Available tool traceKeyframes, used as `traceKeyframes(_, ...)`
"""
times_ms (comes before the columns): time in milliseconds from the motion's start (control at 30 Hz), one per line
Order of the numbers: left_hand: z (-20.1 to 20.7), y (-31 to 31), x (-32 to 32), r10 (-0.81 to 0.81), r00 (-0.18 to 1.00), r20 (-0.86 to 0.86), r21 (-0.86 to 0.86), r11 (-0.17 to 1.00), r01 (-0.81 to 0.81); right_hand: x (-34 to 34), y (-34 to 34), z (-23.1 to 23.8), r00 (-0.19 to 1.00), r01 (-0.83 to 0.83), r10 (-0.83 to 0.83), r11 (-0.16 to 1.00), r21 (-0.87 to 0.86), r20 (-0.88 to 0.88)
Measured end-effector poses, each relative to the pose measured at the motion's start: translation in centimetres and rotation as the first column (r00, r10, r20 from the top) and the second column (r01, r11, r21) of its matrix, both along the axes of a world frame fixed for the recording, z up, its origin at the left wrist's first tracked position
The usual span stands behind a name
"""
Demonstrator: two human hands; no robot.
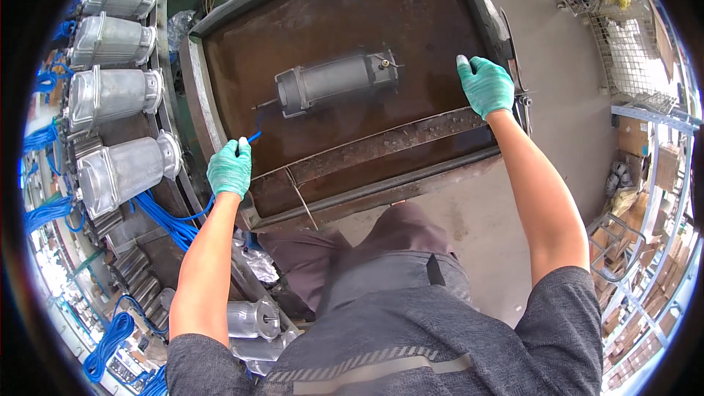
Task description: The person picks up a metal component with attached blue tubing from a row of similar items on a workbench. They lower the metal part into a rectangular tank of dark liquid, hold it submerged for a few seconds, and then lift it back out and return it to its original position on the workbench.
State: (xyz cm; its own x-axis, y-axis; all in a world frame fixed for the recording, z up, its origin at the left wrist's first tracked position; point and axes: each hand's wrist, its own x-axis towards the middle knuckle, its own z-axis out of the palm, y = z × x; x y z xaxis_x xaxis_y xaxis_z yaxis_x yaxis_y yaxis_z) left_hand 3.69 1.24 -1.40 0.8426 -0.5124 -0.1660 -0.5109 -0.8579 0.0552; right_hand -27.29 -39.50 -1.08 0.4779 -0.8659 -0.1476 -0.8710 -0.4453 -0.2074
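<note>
A grey metal motor (334,81) with a flange on its left end and a small brass fitting near its right end lies in brown liquid in a metal tank (199,77). Its blue cable (254,136) leads to my left hand (230,169), gloved in green, which pinches it above the tank's near left corner. My right hand (487,88), in a matching glove, hovers by the tank's right side with fingers stretched out and apart. Nothing shows in it. Across the near part of the tank runs a rusty metal bar (367,148).
On the left, several silver motors (117,99) stand in a row on a rack, with coiled blue cables (165,216) beside them. Another motor (253,320) lies near my left elbow. A wire-mesh cage (631,59) and metal shelving (653,176) with cartons stand to the right.
</note>
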Motion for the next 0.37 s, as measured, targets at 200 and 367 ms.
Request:
traceKeyframes(200,-0.30,0.05,0.13,-0.014,1.000,0.006,-0.006,1.000,0.014,0.16,-0.27,0.14,0.997,-0.031,0.032,0.999,0.009,-0.069)
traceKeyframes(367,-0.28,-0.07,0.05,0.000,1.000,0.012,-0.019,1.000,0.000,0.02,-0.37,0.28,0.998,-0.022,0.024,0.999,0.030,-0.064)
